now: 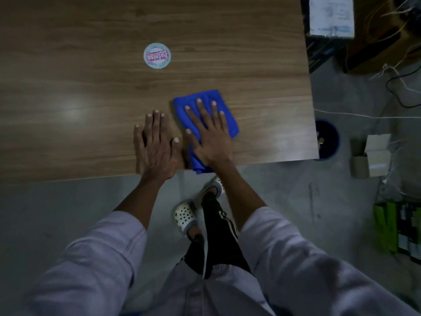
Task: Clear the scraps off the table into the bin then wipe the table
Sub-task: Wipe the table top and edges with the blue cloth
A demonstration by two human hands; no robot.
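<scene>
Right hand (210, 142) pressing flat with spread fingers on blue cloth (224, 115), left hand (157, 144) flat on worktop (68, 87) just beside cloth, bin (328, 139) beyond worktop edge.

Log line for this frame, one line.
phase: wipe | right hand: pressing blue cloth flat | left hand: flat on table, beside cloth | round sticker: on table, far side | bin: floor, right of table

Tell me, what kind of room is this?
Probably a workshop or storeroom, not a home: a bare concrete floor, loose wires trailing over it, and cardboard boxes standing near the wooden table.
</scene>
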